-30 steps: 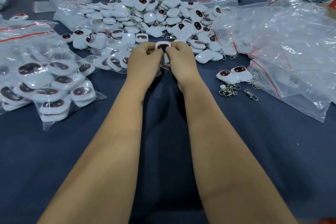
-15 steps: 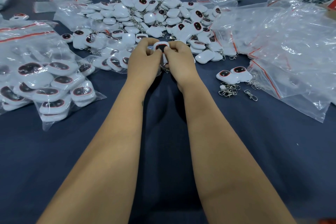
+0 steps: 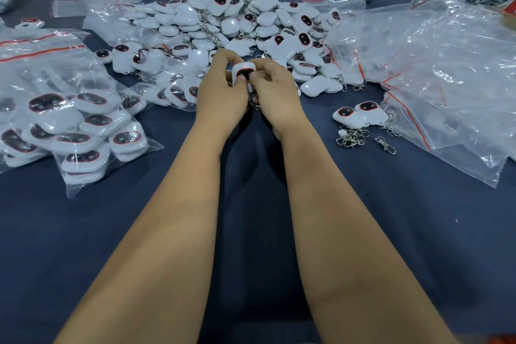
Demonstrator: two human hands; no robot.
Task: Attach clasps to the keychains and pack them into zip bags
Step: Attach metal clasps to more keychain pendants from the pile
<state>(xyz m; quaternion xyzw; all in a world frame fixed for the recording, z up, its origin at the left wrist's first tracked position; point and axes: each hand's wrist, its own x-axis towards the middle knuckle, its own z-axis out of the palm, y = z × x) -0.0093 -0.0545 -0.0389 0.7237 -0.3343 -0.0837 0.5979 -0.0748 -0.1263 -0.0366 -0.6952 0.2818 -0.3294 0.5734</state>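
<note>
Seen from the person's own head, two bare forearms reach forward over a dark blue cloth-covered surface [image 3: 251, 232]. The left hand [image 3: 222, 92] and the right hand [image 3: 275, 89] meet in the middle, and both grip one small white rounded-square plastic keychain with a dark, red-rimmed face [image 3: 243, 72] — thumbs and fingers curled around its edges, held just above the surface.

Compared with a second ago, the keychain is turned further toward the camera: its dark face shows more fully and a small red light glows at its top edge. The hands sit in almost the same place. A glint of metal hangs below the hands, but whether a clasp is already hooked on cannot be told. This looks like the attaching or checking step for this one piece, with bagging to follow.

Behind the hands lies a large loose heap of matching white keychains with short chains [image 3: 237, 25]. To the left are clear zip bags with red seal strips, already filled with keychains [image 3: 81, 131]. To the right lie crumpled empty clear zip bags [image 3: 446, 70], two loose keychains [image 3: 360, 114], and a small cluster of silver metal clasps [image 3: 353, 138] — well within the right hand's reach.
</note>
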